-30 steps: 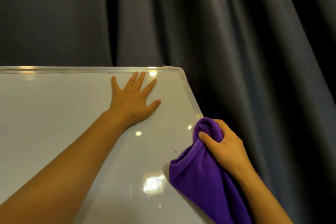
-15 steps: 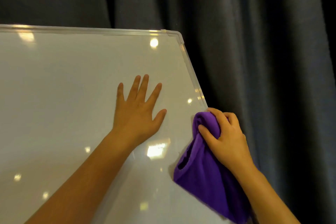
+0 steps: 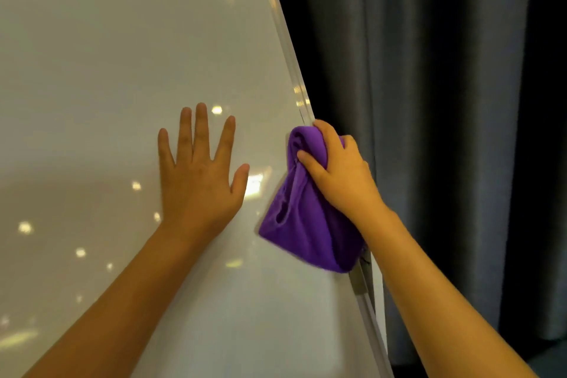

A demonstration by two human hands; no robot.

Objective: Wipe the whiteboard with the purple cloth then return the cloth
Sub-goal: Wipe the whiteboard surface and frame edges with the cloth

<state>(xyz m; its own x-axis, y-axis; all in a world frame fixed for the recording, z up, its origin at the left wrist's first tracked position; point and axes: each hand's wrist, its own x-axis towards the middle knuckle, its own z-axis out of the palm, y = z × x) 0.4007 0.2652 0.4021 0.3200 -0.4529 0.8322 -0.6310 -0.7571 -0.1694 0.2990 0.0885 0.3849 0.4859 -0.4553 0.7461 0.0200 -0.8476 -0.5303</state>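
Note:
The whiteboard [image 3: 101, 70] fills the left and middle of the head view, glossy and dotted with light reflections. Its metal frame runs down its right edge. My left hand [image 3: 199, 175] lies flat on the board, fingers spread, holding nothing. My right hand [image 3: 340, 172] is shut on the bunched purple cloth [image 3: 306, 224] and presses it against the board at the right edge. The cloth hangs down below my fist and covers part of the frame.
A dark grey curtain [image 3: 429, 101] hangs in folds right behind and beside the board's right edge. A strip of floor [image 3: 552, 356] shows at the bottom right corner.
The view has tilted down, so the board's top edge has left the frame. My right hand with the cloth stays at the board's right edge, and my left hand stays flat on the board.

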